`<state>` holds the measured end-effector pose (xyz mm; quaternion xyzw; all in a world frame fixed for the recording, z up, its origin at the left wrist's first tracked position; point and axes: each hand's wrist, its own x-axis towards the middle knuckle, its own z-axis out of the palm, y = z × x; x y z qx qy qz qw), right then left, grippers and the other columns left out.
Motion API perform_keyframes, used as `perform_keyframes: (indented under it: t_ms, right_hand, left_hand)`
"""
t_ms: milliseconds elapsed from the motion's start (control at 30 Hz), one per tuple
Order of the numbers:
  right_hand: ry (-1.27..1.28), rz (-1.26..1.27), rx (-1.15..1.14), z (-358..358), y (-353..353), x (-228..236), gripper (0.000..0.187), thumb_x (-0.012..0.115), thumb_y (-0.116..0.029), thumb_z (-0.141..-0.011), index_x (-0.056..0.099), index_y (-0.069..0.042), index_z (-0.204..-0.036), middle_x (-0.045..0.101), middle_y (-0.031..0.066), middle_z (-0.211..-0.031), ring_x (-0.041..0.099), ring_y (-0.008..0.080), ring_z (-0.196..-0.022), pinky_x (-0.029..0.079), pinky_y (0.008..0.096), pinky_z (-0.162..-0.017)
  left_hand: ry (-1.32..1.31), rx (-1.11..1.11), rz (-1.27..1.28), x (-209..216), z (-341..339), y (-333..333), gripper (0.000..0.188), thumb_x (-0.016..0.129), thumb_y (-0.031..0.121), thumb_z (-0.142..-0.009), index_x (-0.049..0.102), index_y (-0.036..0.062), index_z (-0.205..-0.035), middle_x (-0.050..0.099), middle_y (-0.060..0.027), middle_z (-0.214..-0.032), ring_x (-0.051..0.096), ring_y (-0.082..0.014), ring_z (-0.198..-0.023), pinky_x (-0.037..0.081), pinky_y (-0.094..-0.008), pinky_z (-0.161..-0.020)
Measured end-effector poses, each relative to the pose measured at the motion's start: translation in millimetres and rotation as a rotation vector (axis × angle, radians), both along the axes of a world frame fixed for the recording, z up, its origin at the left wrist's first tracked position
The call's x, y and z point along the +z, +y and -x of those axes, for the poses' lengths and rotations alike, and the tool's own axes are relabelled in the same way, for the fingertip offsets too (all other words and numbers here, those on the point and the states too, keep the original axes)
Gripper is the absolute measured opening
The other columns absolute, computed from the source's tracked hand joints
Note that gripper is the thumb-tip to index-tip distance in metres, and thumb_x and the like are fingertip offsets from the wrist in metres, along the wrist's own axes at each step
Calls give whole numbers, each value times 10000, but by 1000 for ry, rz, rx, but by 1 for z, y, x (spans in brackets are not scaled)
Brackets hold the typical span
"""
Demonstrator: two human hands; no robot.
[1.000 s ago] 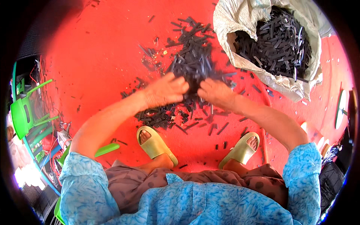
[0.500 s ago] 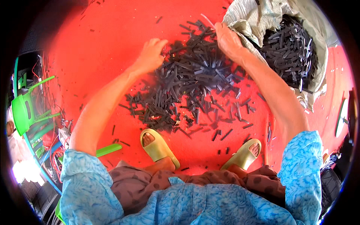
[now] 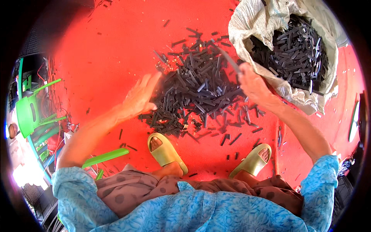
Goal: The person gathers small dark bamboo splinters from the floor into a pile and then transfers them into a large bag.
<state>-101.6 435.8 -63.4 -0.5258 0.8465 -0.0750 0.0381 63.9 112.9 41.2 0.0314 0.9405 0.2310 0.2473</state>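
Observation:
A heap of short black strips (image 3: 193, 87) lies on the red floor in front of my feet. At the heap's left edge, my left hand (image 3: 138, 97) is open, fingers stretched and thumb apart, with nothing seen in it. My right hand (image 3: 253, 85) is closed on a long, thin grey strip, blade-like in shape (image 3: 228, 60), which points up and left over the heap; its exact kind cannot be made out. Beside that hand stands a whitish woven sack (image 3: 247, 29), its mouth folded open, with many of the same black strips (image 3: 297, 50) inside.
My feet in yellow-green slides (image 3: 168, 154) are just below the heap. Green plastic chairs (image 3: 26, 116) and tangled wires are at the left. A green bar-like piece (image 3: 106, 157) lies by my left forearm. Loose strips are scattered over the red floor (image 3: 116, 50).
Both hands have come nearer to me, the left also moving left and its fingers spreading. The right hand, still holding the grey strip, has shifted slightly right. The heap looks more gathered.

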Motion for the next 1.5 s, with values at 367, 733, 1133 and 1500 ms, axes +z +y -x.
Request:
perform_keyframes:
  t_ms: [367, 733, 1133, 1500]
  right_hand:
    - [-598, 213, -253, -35, 32, 17, 430, 522, -101, -790, 378, -4, -1184, 533, 239, -937, 520, 412, -846, 424, 439, -728]
    - [-1030, 375, -398, -62, -73, 32, 485, 408, -77, -819, 276, 4, -1279, 416, 234, -1147, 401, 367, -1098, 330, 387, -946]
    - [-1678, 235, -608, -50, -90, 52, 562, 410, -289, -898, 128, -210, -1377, 376, 74, -1248, 462, 152, -871, 467, 343, -668]
    - [-2081, 462, -698, -59, -96, 36, 444, 418, -229, -895, 254, -227, -1307, 437, 57, -1189, 496, 231, -982, 477, 476, -696]
  left_hand:
    - [-2, 197, 144, -50, -15, 23, 1119, 813, 85, -477, 103, 24, -1340, 293, -206, -1202, 339, -390, -1123, 335, -418, -946]
    - [16, 297, -41, -52, 19, 55, 1044, 809, 71, -483, 175, 23, -1312, 285, -215, -1203, 323, -385, -1148, 327, -411, -962]
    - [-69, 486, -398, -53, 35, 68, 942, 743, 8, -533, 244, 142, -1321, 332, -161, -1110, 389, -340, -1078, 380, -412, -917]
    - [-172, 698, -892, -58, 34, 76, 832, 617, -152, -533, 339, 157, -1254, 430, -64, -1066, 462, -196, -973, 436, -312, -790]
